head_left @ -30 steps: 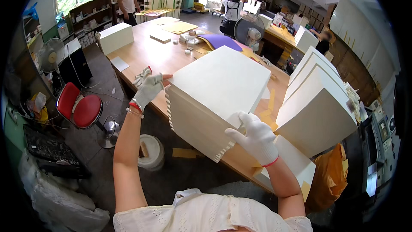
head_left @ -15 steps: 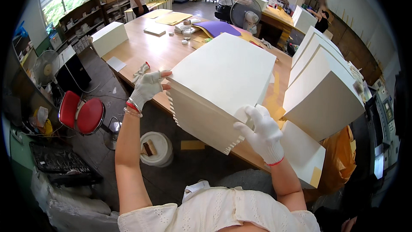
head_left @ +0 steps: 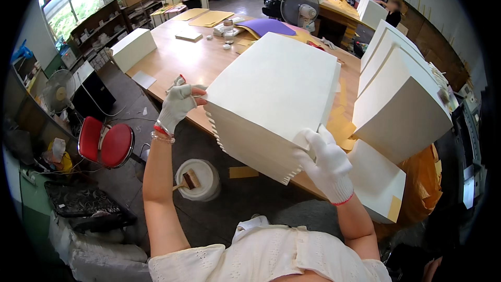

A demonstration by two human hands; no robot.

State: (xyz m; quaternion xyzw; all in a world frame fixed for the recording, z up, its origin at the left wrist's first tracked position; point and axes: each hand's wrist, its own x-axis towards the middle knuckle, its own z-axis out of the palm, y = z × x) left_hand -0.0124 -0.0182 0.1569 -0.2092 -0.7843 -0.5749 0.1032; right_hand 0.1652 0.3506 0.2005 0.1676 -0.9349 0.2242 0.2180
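Note:
A tall stack of large white paper sheets [head_left: 271,83] stands on the table in front of me, its near corners showing jagged, stepped edges. My left hand [head_left: 179,105], in a white knit glove with bare thumb and finger ends, pinches the stack's left corner near the top. At the near right corner, my gloved right hand [head_left: 327,163] grips the upper edge, thumb against the near side and fingers over the right side. How many sheets each hand holds is hidden.
More tall white stacks [head_left: 396,99] stand right on the wooden table [head_left: 177,62], a lower stack [head_left: 373,177] nearer. A white bucket [head_left: 209,190] with a brush [head_left: 191,178] on its lid and a red chair [head_left: 116,146] are on the floor. Co-workers are farther back.
The view has shifted slightly. My right hand's fingers have closed in on the near right corner; my left hand stays at the left corner. A person at the back has moved right.

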